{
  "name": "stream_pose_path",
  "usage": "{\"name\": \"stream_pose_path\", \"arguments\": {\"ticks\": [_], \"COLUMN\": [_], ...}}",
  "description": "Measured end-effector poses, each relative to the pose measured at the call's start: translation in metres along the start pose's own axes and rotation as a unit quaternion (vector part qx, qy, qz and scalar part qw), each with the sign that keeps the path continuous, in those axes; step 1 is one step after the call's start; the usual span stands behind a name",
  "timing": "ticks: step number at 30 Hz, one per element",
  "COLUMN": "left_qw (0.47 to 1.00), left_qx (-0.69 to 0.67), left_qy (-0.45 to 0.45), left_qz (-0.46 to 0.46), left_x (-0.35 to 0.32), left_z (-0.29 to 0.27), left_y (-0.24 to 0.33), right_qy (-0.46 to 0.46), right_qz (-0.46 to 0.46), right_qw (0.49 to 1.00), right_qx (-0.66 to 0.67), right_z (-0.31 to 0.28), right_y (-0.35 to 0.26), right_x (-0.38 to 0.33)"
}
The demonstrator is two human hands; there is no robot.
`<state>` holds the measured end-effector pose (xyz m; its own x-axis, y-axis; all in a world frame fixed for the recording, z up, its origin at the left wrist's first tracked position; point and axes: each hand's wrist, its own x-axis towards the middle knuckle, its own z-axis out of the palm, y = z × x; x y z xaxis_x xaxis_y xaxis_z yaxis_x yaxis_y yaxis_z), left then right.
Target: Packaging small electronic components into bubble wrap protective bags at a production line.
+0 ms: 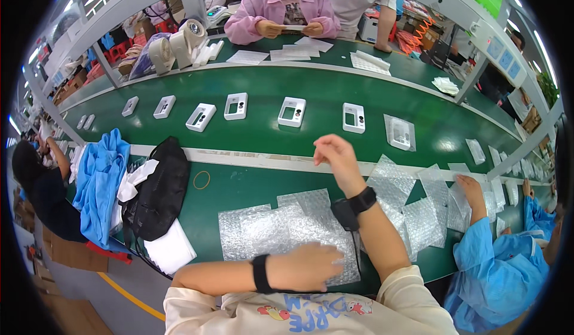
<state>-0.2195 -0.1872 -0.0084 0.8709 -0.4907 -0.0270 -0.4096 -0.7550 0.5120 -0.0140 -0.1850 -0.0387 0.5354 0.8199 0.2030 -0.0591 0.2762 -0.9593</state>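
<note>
My left hand [306, 267] lies low over the clear bubble-wrap bags [248, 230], its fingers stretched out and nothing visible in it. Whether it presses on the plastic I cannot tell. My right hand [335, 157] reaches over the near rail of the green belt, fingers loosely bent and apart, holding nothing visible. Beyond it, white plastic housings [292, 112] with rectangular windows lie spaced along the belt; another white housing [353, 118] is a little farther right. A housing in a clear bag [399, 133] lies to the right of my right hand.
More bubble-wrap bags [424, 221] spread to the right, beside a co-worker's blue sleeve [487, 263]. On the left are a black bag [161, 191], blue cloth [103, 179], white sheets [170, 248] and a rubber band [202, 180]. Across the belt, a person in pink [242, 24] works.
</note>
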Motion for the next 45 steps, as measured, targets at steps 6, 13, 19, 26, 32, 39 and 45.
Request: {"name": "stream_pose_path", "arguments": {"ticks": [6,13,19,26,32,39,45], "left_qw": [0.944,0.884,0.858,0.906,0.898,0.848,0.965], "left_qx": [-0.140,0.176,0.330,0.304,0.303,0.342,0.051], "left_qy": [0.169,0.252,0.160,0.197,0.269,0.388,0.134], "left_qz": [-0.247,-0.351,-0.360,-0.220,-0.173,-0.112,-0.220], "left_x": [-0.001,0.047,0.066,0.063,0.058,0.027,-0.081], "left_z": [-0.099,-0.106,-0.095,-0.082,-0.069,-0.069,-0.066], "left_y": [-0.142,-0.231,-0.263,-0.201,-0.164,-0.132,-0.038], "right_qy": [0.049,0.057,0.017,0.057,0.009,-0.028,-0.010], "right_qz": [0.062,0.098,0.118,0.171,0.102,0.099,0.128], "right_qw": [0.997,0.984,0.978,0.943,0.963,0.956,0.944], "right_qx": [-0.024,0.136,0.174,0.279,0.249,0.276,0.303], "right_z": [-0.010,-0.016,-0.011,-0.010,-0.011,-0.007,-0.036], "right_y": [0.043,0.044,0.049,0.049,0.049,0.052,0.072], "right_x": [0.003,0.007,0.006,0.009,0.002,0.007,0.006]}}
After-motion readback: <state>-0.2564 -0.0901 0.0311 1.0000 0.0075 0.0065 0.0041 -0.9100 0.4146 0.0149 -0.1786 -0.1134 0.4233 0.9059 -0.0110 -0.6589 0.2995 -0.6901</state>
